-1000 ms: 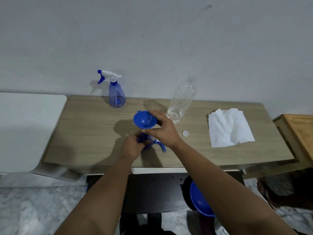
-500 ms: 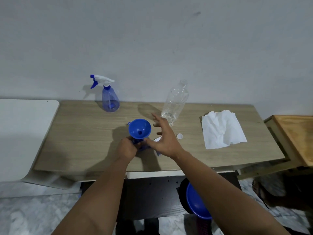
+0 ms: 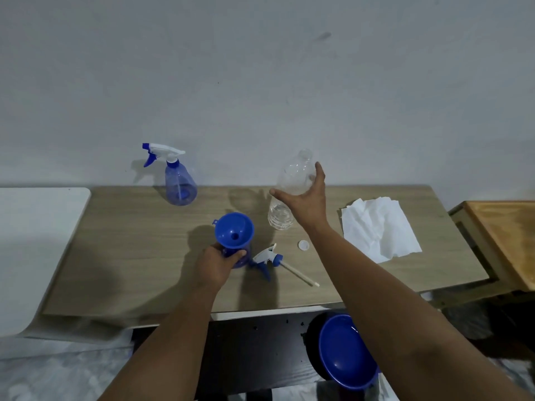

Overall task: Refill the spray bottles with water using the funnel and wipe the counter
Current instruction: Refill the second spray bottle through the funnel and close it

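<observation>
Plainly one view only, from the head. Left hand (image 3: 215, 263), at lower centre of the frame, wrapped round the neck of an open spray bottle (image 3: 238, 260) with a blue funnel (image 3: 234, 231) seated in its mouth; grip clamped there. Right hand (image 3: 304, 198), at centre, spread wide about the clear water bottle (image 3: 285, 198), fingers and thumb apart, not yet closed on it; whether touching, cannot tell. Water bottle uncapped, with a little water at its bottom, its small white cap (image 3: 303, 245) lying on the tabletop (image 3: 130, 256) just below. Loose trigger head (image 3: 267, 257) with its long tube lying right beside the held spray bottle. Second spray bottle (image 3: 179, 180), trigger on, upright at the back left. White paper towel (image 3: 379, 228) spread at right of centre. Blue bowl (image 3: 346, 351) below the tabletop's front edge.

Likely troubles: thin, nearly empty bottle tipped over by a hasty grasp, spilling from the open mouth. Poured too fast, funnel overflowing or lifting off, wetting the tabletop. Slack left grip, spray bottle toppling under the funnel's weight. Trigger head or cap knocked off the edge by the right forearm sweeping back across.
</observation>
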A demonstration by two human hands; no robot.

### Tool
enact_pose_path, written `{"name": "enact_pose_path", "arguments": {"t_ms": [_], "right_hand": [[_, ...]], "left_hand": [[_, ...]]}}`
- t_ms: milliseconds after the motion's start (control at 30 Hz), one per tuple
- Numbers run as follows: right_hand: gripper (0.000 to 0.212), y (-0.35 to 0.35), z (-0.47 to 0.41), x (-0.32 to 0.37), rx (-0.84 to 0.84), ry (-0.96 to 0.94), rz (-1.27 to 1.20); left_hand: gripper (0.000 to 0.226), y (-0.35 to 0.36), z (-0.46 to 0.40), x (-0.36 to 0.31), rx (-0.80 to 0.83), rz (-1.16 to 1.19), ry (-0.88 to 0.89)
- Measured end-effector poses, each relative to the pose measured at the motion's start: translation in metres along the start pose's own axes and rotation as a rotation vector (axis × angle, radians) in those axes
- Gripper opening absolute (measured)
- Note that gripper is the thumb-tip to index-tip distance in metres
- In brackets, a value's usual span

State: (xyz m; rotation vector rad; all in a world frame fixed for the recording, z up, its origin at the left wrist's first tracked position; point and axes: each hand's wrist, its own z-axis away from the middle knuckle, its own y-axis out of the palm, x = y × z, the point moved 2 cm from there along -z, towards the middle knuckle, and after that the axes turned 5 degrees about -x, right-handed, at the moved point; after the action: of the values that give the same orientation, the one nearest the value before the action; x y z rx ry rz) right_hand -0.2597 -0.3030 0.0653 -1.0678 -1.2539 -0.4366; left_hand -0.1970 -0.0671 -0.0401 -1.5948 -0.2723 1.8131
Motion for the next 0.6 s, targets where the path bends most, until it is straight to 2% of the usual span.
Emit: {"name": "enact_pose_path", "arguments": {"t_ms": [167, 233, 300, 433, 600], "right_hand": [[0.088, 0.018, -0.008, -0.017, -0.048, -0.020, -0.038], [0.076, 0.018, -0.006, -0.016, -0.077, -0.054, -0.056], [0.075, 0.014, -0.003, -0.009, -0.096, -0.084, -0.075], [0.089, -0.002, 0.005, 0.021, -0.025, -0.182, -0.074], [0.080, -0.018, 0.025, 0.049, 0.066, -0.312, -0.079]], "left_hand": [[0.035, -0.001, -0.001, 0.005, 0.032, 0.005, -0.011], [0.034, -0.001, 0.000, 0.007, 0.037, -0.004, 0.000], [0.034, -0.002, 0.002, 0.008, 0.045, -0.001, 0.003], [0.032, -0.009, 0.011, 0.008, 0.048, 0.006, 0.013], [0.024, -0.019, 0.027, 0.007, 0.065, -0.028, 0.043]]}}
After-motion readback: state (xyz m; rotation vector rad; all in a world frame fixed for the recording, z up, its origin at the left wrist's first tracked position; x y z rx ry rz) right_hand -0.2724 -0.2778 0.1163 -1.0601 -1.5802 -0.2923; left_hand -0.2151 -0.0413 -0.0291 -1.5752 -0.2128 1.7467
